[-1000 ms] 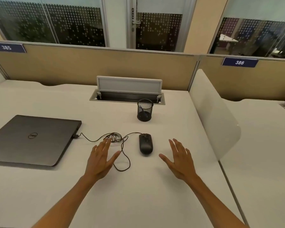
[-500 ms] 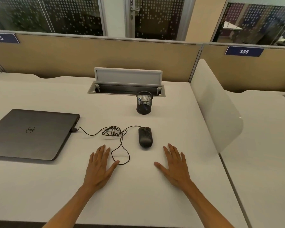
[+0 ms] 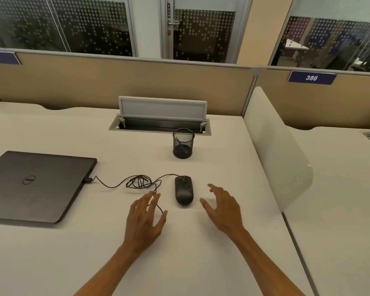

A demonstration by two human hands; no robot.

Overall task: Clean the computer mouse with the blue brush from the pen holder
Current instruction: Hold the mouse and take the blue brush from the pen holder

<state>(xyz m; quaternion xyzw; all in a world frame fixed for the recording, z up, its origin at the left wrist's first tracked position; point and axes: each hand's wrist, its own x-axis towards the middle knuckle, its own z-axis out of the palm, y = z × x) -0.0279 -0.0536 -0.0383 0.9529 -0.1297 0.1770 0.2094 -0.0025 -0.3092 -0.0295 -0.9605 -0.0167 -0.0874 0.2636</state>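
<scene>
Both hands lifted nearer black corded mouse (image 3: 183, 190), left hand (image 3: 144, 218) and right hand (image 3: 223, 208) spread, grips empty

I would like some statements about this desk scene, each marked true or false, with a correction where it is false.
1. The blue brush stands inside the pen holder. True.
2. The right hand is holding the mouse. False: it is open beside the mouse, not touching it.
3. The laptop is open. False: its lid is shut.
4. The mouse cable runs to the laptop's side. True.
5. The left hand holds the brush. False: it is empty and open, above the cable's loop.
</scene>
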